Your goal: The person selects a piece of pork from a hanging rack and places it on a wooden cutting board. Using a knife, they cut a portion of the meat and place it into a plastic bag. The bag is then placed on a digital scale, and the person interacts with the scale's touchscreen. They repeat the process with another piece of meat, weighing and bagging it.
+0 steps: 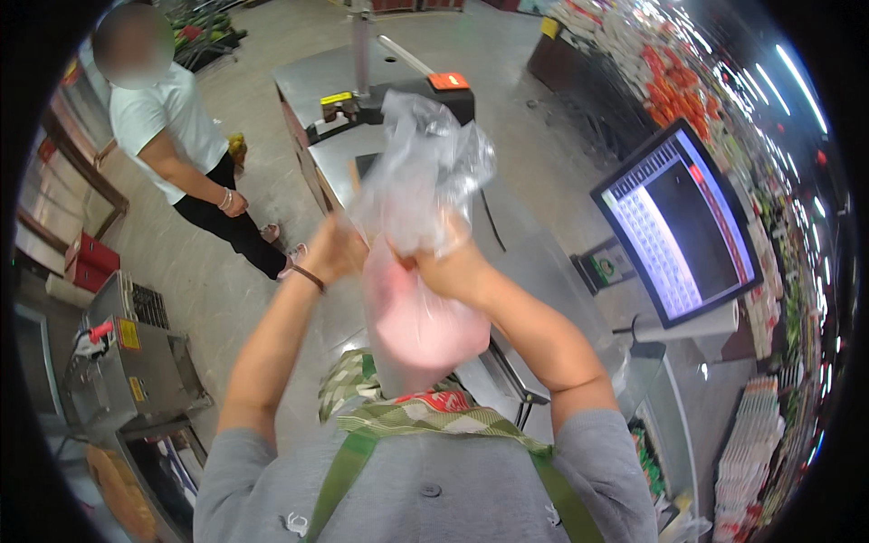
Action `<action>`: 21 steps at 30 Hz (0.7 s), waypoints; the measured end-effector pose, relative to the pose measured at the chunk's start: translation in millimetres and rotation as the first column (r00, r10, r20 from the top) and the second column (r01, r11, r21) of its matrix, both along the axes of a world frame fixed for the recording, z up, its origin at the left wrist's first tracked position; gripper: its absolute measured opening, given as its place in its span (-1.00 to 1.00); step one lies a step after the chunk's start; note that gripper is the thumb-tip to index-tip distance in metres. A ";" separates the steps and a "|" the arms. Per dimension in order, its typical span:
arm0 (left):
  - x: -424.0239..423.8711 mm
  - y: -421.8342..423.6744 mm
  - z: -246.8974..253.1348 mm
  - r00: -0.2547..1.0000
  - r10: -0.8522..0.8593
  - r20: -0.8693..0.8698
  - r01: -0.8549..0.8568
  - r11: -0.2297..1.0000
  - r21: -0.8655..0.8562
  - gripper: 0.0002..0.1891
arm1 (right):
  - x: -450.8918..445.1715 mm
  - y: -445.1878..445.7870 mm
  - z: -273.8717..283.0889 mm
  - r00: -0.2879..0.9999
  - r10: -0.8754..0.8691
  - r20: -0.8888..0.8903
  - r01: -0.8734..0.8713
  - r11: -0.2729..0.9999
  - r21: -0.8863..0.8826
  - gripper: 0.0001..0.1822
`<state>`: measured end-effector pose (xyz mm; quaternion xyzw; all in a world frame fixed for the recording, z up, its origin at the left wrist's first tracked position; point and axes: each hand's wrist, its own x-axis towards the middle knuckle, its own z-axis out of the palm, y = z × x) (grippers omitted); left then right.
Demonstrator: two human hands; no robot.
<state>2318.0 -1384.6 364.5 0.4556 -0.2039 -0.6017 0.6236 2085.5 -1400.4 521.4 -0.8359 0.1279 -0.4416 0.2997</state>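
Observation:
Both hands are raised in front of my chest at a clear plastic bag with something pink inside that looks like meat. My right hand grips the gathered neck of the bag, and the loose, crumpled top of the plastic stands up above it. My left hand is at the left side of the neck, blurred, so its finger position is not plain. The filled part of the bag hangs below my hands, close to my green checked apron.
A metal counter with a post lies ahead. To the right are a touch screen monitor and a plastic roll. A person stands at the left, beyond a metal machine. Produce displays line the far right.

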 end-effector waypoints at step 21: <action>-4.9 229.6 -139.4 0.887 0.157 -0.434 -0.131 0.987 0.089 -0.36 | 130.4 -18.4 -35.1 0.937 0.043 -0.346 -0.100 0.984 -0.150 -0.76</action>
